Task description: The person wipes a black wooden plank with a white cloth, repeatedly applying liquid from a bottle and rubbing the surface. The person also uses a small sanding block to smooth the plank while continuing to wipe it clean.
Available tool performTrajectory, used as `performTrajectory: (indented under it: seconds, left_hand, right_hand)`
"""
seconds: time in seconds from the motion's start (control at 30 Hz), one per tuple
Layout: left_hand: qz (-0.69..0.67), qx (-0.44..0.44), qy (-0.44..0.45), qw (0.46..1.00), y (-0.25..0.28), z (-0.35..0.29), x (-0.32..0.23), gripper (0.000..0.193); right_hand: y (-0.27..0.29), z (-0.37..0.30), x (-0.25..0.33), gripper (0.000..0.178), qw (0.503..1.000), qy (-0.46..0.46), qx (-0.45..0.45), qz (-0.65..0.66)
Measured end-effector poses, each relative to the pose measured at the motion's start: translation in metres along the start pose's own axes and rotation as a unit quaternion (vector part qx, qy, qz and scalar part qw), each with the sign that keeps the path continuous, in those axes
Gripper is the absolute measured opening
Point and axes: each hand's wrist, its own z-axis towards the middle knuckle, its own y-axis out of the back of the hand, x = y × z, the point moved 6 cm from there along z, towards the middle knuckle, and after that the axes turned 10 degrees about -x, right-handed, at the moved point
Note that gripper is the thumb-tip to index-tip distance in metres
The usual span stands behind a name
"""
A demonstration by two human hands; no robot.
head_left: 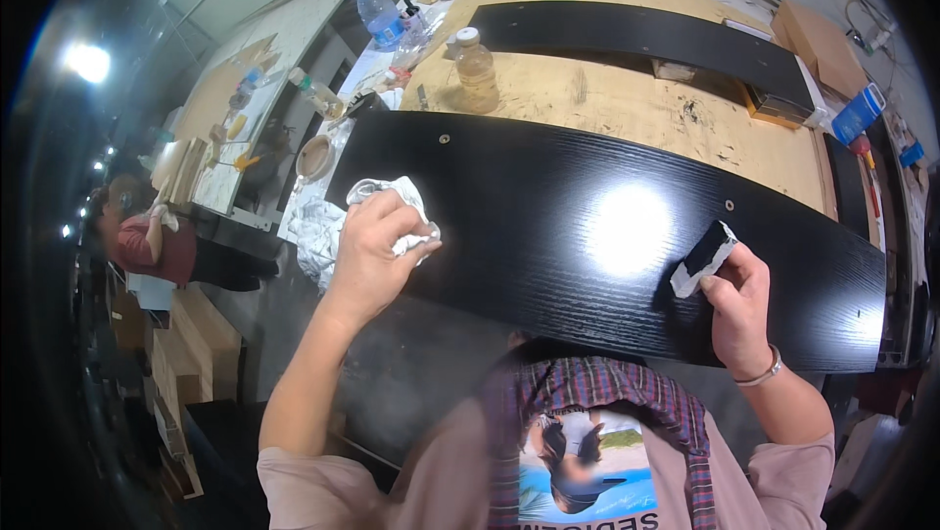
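Note:
A long black wood-grain board (pixel 519 227) with small round metal fittings lies in front of me. Over its left end my left hand (pixel 370 248) grips a crumpled white cloth (pixel 319 236), part of which hangs past the board's end. Toward the right side, my right hand (pixel 741 310) pinches a small black pad (pixel 709 250) with ragged whitish edges between thumb and fingers, at the board's surface. Its exact kind I cannot make out. A bracelet circles my right wrist.
Behind the board, a stained wooden work surface (pixel 578 90) carries a jar of yellowish liquid (pixel 477 72), a clear bottle (pixel 380 16) and another black board (pixel 636 33). A round container (pixel 315 157) stands at the left. A blue container (pixel 859 114) is at far right. Another person (pixel 162 241) stands farther left.

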Motion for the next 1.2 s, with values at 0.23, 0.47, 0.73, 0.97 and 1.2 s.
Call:
performTrajectory:
  seconds: [0.23,0.47,0.73,0.97,1.2]
  left_hand:
    - [-0.092,0.016,-0.089,0.992,-0.032,-0.003,-0.064,0.021]
    - [-0.065,-0.059,-0.028,0.996,-0.012,0.027,-0.049,0.028]
    - [0.036,-0.051,-0.024,0.998,-0.004,0.008,0.042,0.033]
    - [0.006,-0.242,0.301,0.922,0.133,-0.085,0.117,0.023]
    - [-0.315,-0.002,0.079,0.946,-0.006,-0.028,-0.113,0.042]
  right_hand:
    - [0.001,0.0,-0.003,0.027,1.0,0.007,0.001,-0.009]
    - [0.001,0.0,-0.002,0.027,1.0,0.0,-0.006,-0.003]
    - [0.005,-0.002,0.001,0.025,1.0,0.015,-0.024,0.002]
    - [-0.002,0.003,0.004,0.022,1.0,-0.005,-0.001,0.025]
    - [-0.082,-0.024,0.014,0.029,0.977,-0.049,0.137,0.156]
